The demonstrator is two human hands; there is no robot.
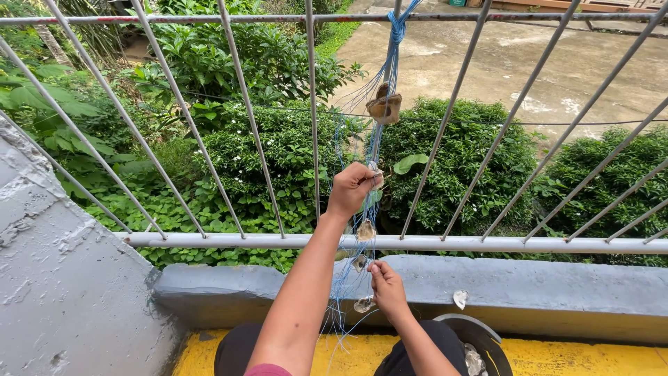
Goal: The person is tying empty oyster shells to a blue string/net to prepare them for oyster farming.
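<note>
Two hands work a hanging bundle of thin blue strings (376,132) strung with rough brown-grey shells on the white metal railing (417,242): left hand (353,188) clamped on strings and a shell (376,177), right hand (387,284) pinching strands lower, above the grey ledge (557,289).

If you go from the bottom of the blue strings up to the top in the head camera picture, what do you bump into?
Right hand → shell at the rail → left hand → big brown shell → blue knot on the top bar.
</note>
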